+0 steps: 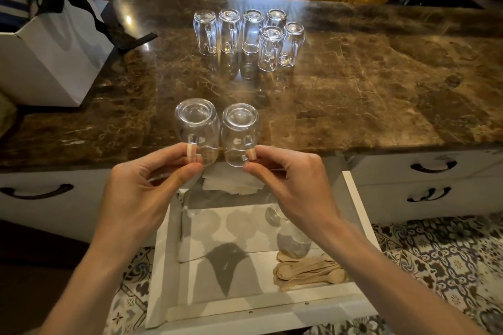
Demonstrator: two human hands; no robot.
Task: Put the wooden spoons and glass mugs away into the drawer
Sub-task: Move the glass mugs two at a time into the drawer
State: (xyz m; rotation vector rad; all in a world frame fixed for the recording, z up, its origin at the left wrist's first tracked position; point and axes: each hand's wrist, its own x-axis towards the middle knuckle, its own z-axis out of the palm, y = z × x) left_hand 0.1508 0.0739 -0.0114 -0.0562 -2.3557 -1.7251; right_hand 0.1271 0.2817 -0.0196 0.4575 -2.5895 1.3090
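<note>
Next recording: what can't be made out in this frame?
Head view:
- Pale wooden spoons in the white open drawer: overlapping, count unreadable.
- Clear glass object in the drawer: partly hidden by the right hand's forearm.
- White paper bag: cut off by the left edge.
- Drawer's back: hidden under the brown marble counter.

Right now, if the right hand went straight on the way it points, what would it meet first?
Beyond the right mug it pinches by the handle, the right hand points toward the left mug, probably met first; depth between them is unclear.

Two glass mugs held inverted, six mugs behind, wooden spoons in drawer
</note>
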